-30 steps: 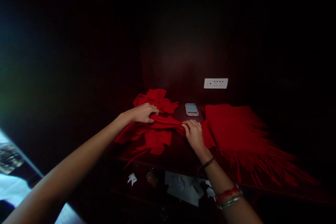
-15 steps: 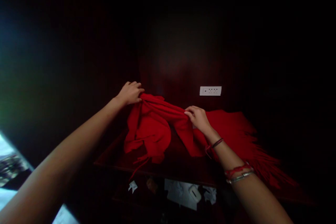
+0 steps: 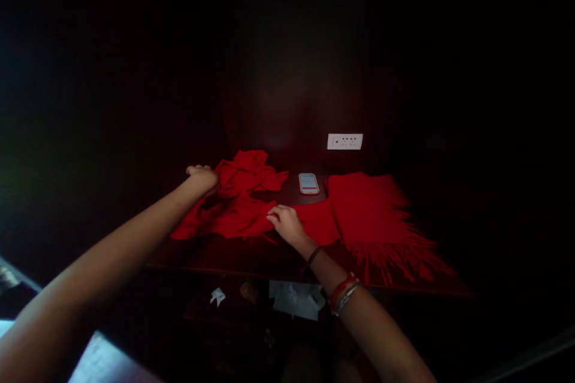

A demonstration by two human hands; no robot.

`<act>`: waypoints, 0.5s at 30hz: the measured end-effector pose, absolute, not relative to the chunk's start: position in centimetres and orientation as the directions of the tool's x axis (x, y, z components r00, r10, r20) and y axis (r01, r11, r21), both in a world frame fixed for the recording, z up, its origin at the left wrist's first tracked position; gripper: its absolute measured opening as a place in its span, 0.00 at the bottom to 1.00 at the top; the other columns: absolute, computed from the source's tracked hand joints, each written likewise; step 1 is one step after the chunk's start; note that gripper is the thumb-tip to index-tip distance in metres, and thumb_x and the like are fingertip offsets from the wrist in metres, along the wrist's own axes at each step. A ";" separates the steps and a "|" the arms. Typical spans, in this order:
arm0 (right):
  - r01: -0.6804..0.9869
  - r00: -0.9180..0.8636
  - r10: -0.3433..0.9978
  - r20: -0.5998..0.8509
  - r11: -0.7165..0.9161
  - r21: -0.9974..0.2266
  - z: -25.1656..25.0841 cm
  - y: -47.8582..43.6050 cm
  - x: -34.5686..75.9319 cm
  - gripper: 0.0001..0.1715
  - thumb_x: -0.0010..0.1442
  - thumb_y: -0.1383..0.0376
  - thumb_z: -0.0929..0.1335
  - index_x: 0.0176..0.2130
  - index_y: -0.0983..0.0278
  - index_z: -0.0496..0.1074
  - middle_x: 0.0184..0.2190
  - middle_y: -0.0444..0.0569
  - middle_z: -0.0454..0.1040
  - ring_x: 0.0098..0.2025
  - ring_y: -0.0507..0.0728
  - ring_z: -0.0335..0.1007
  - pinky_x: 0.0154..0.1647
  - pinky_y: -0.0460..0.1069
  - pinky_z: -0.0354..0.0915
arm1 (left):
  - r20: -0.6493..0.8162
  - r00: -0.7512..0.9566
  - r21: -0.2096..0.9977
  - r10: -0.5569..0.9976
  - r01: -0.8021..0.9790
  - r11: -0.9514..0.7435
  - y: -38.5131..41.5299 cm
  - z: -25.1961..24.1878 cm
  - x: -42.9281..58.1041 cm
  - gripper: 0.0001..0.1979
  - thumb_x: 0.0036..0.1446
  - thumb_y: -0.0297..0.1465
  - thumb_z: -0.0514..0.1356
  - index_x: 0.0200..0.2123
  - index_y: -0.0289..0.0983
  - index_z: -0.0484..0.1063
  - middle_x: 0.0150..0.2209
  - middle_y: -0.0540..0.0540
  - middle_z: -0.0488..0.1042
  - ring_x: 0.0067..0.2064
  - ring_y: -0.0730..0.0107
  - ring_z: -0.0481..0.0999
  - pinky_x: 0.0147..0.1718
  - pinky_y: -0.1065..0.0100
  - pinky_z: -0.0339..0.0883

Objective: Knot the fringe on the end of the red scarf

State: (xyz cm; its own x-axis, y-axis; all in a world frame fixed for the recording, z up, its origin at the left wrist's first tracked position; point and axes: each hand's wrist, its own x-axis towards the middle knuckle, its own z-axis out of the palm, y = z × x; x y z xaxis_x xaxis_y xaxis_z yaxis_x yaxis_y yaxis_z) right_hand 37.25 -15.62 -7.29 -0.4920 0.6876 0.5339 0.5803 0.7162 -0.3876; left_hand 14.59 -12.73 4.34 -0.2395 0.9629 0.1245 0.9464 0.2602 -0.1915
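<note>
A long red scarf (image 3: 242,215) lies rumpled across the dark wooden shelf, with a bunched heap behind it. Its right part (image 3: 366,206) is folded flat and ends in a fringe. My left hand (image 3: 203,178) is at the scarf's left side, its fingers curled and partly hidden against the cloth. Closer to the middle, my right hand (image 3: 287,222) pinches the scarf's upper edge between thumb and fingers. Behind the scarf, a phone (image 3: 309,184) with a lit screen lies on the shelf.
A white socket panel (image 3: 345,142) is set in the dark back wall. Below the shelf edge (image 3: 202,272), a lower level holds a crumpled white scrap (image 3: 218,297), a brown item (image 3: 248,292) and white papers (image 3: 291,302). Bright light enters at the lower left.
The raised stretch of scarf has come down onto the shelf and spread leftward. Both hands have moved left and lower in view. The phone, hidden before, now shows.
</note>
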 end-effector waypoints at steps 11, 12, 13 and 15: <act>0.508 -0.674 0.566 0.475 0.822 -0.258 -10.1 -17.4 43.7 0.23 0.49 0.66 0.66 0.47 0.63 0.62 0.41 0.50 0.66 0.46 0.54 0.58 0.47 0.50 0.56 | -0.195 0.374 -0.052 0.907 0.919 -0.391 -16.6 -9.1 17.4 0.31 0.54 0.44 0.46 0.58 0.38 0.41 0.59 0.37 0.38 0.59 0.57 0.41 0.50 0.60 0.49; 0.540 -0.641 0.592 0.489 0.800 -0.261 -10.0 -17.0 44.8 0.25 0.49 0.67 0.66 0.49 0.63 0.60 0.43 0.51 0.65 0.47 0.55 0.57 0.48 0.51 0.55 | -0.196 0.375 -0.057 0.906 0.918 -0.393 -16.8 -9.2 16.7 0.31 0.54 0.43 0.46 0.58 0.39 0.41 0.59 0.38 0.38 0.59 0.57 0.41 0.50 0.60 0.48; 0.578 -0.606 0.624 0.492 0.771 -0.266 -10.1 -16.7 45.7 0.27 0.49 0.67 0.66 0.50 0.63 0.59 0.44 0.52 0.63 0.48 0.56 0.56 0.48 0.53 0.55 | -0.205 0.375 -0.062 0.904 0.917 -0.395 -16.8 -9.0 16.1 0.30 0.54 0.43 0.47 0.57 0.40 0.42 0.59 0.38 0.39 0.59 0.57 0.41 0.50 0.60 0.48; 0.658 -0.537 0.703 0.466 0.695 -0.291 -10.4 -16.2 46.9 0.29 0.49 0.65 0.66 0.51 0.64 0.58 0.46 0.54 0.61 0.49 0.58 0.55 0.49 0.54 0.54 | -0.252 0.356 -0.086 0.900 0.918 -0.387 -16.7 -7.9 15.3 0.30 0.50 0.40 0.53 0.56 0.43 0.47 0.59 0.40 0.41 0.58 0.56 0.42 0.50 0.58 0.47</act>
